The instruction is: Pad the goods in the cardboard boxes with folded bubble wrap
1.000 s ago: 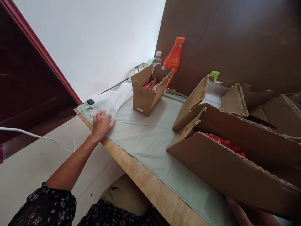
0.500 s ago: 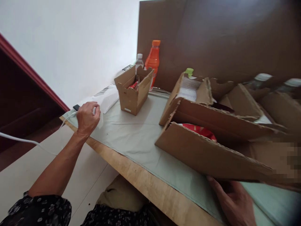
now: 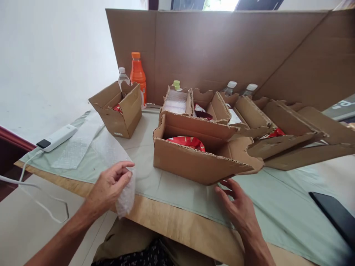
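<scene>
Bubble wrap strip (image 3: 126, 197): pinched in my left hand (image 3: 112, 186), thumb and fingertips drawn together on it. Near end hangs past the front edge of the surface (image 3: 180, 218); the rest trails back over the green cloth (image 3: 166, 188), toward the small box (image 3: 113, 125) at far left.

Right hand (image 3: 240, 205): fingers loosely spread and curved, nothing gripped, tips by the lower right corner of the long cardboard box (image 3: 183, 166). Cannot tell whether they touch it.

Progress, judged from how things lie: the strip is picked up but outside every box. A second piece of bubble wrap (image 3: 74, 149) lies flat on the cloth, unhandled, just beside a white device (image 3: 61, 136). One compartment behind the long box already has bubble wrap (image 3: 176, 101) inside. Long box holds a red packet (image 3: 190, 142) toward its left; red shows in the small box too. So sorting looks well advanced, with these two loose pieces outstanding.
</scene>
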`<state>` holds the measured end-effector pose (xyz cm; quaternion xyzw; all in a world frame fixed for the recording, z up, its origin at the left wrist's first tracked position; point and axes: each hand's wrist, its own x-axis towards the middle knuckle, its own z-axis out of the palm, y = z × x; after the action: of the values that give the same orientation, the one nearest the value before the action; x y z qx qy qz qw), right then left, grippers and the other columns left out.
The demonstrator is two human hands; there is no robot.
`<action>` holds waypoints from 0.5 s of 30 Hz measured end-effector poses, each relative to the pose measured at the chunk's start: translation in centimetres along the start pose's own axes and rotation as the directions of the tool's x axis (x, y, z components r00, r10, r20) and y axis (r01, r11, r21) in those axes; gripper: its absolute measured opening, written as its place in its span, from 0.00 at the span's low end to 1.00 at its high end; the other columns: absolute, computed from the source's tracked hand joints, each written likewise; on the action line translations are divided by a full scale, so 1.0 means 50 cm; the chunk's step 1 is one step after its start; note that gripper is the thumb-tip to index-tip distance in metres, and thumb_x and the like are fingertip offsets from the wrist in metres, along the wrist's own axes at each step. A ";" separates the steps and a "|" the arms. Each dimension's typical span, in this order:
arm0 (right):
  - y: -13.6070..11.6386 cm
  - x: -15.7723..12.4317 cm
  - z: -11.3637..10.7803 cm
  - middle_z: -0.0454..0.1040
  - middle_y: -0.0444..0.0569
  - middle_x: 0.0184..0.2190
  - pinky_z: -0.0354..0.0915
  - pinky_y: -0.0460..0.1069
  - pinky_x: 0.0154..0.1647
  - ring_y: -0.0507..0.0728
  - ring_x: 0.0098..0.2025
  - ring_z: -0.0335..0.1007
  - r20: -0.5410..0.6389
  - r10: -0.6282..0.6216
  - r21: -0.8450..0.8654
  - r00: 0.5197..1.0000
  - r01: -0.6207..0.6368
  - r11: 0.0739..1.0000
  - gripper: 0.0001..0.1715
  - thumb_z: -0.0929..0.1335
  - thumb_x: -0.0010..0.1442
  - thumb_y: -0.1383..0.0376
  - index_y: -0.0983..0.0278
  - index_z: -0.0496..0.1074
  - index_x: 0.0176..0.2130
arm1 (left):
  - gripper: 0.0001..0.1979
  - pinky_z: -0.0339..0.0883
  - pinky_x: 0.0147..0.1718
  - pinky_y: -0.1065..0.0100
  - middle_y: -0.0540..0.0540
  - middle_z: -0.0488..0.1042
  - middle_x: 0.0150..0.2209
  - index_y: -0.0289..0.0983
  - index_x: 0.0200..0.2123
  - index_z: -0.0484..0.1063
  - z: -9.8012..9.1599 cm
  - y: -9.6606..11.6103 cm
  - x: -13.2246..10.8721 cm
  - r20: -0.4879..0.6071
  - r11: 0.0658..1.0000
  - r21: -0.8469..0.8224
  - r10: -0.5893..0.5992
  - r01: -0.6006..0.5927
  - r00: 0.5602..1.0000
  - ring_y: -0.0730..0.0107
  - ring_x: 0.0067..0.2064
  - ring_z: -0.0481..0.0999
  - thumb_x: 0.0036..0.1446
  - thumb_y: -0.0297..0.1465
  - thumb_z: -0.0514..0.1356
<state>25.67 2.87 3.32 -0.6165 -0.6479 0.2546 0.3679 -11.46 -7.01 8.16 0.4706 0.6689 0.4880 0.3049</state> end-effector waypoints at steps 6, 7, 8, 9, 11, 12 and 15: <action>-0.007 -0.166 -0.022 0.78 0.54 0.59 0.76 0.56 0.50 0.65 0.54 0.80 0.047 -0.119 0.118 0.992 0.113 0.987 0.31 0.69 0.67 0.49 0.54 0.70 0.66 | 0.19 0.66 0.30 0.70 0.51 0.72 0.31 0.36 0.51 0.76 0.174 0.042 -0.059 0.278 0.930 -0.275 -0.164 0.242 0.946 0.72 0.31 0.70 0.58 0.37 0.63; -0.008 -0.187 -0.013 0.75 0.54 0.63 0.76 0.57 0.53 0.65 0.57 0.78 0.127 -0.175 0.207 0.976 0.146 0.967 0.35 0.69 0.67 0.49 0.52 0.66 0.69 | 0.20 0.67 0.32 0.70 0.50 0.74 0.33 0.36 0.53 0.75 0.203 0.048 -0.068 0.327 0.915 -0.301 -0.167 0.270 0.930 0.71 0.32 0.72 0.58 0.36 0.63; -0.010 -0.202 -0.002 0.72 0.55 0.66 0.75 0.58 0.55 0.66 0.60 0.76 0.182 -0.208 0.277 0.961 0.153 0.949 0.39 0.70 0.67 0.49 0.52 0.62 0.71 | 0.22 0.70 0.35 0.68 0.48 0.76 0.36 0.36 0.55 0.73 0.228 0.053 -0.077 0.380 0.902 -0.319 -0.160 0.292 0.911 0.70 0.35 0.74 0.58 0.35 0.62; -0.011 -0.212 0.012 0.70 0.56 0.68 0.75 0.59 0.56 0.67 0.62 0.75 0.211 -0.206 0.312 0.955 0.134 0.941 0.43 0.71 0.66 0.48 0.52 0.59 0.73 | 0.25 0.72 0.39 0.67 0.46 0.77 0.40 0.35 0.58 0.71 0.249 0.058 -0.085 0.436 0.894 -0.329 -0.143 0.305 0.889 0.68 0.39 0.77 0.58 0.35 0.62; -0.014 -0.216 0.039 0.74 0.57 0.64 0.76 0.59 0.55 0.66 0.59 0.77 0.192 -0.113 0.299 0.975 0.052 0.953 0.46 0.73 0.64 0.49 0.55 0.58 0.73 | 0.29 0.74 0.48 0.61 0.41 0.79 0.47 0.35 0.62 0.67 0.276 0.064 -0.103 0.529 0.898 -0.328 -0.083 0.294 0.845 0.63 0.47 0.80 0.58 0.33 0.63; -0.015 -0.213 0.049 0.77 0.57 0.60 0.77 0.58 0.53 0.64 0.55 0.79 0.165 -0.054 0.276 0.985 0.007 0.961 0.43 0.73 0.65 0.50 0.57 0.61 0.72 | 0.31 0.74 0.53 0.58 0.39 0.80 0.50 0.35 0.64 0.66 0.280 0.064 -0.111 0.554 0.912 -0.314 -0.050 0.263 0.831 0.61 0.51 0.80 0.58 0.33 0.63; -0.016 -0.197 0.052 0.83 0.53 0.44 0.77 0.53 0.44 0.59 0.41 0.81 0.090 0.050 0.206 0.995 -0.068 0.976 0.30 0.70 0.66 0.52 0.61 0.73 0.63 | 0.26 0.73 0.56 0.55 0.38 0.80 0.53 0.37 0.63 0.69 0.263 0.050 -0.122 0.483 0.982 -0.182 0.046 0.049 0.874 0.59 0.53 0.80 0.61 0.32 0.62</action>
<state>22.82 -6.60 0.79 -0.5820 -0.6140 0.3578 0.3953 3.05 -7.66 5.76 0.5462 0.5221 0.4154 0.5065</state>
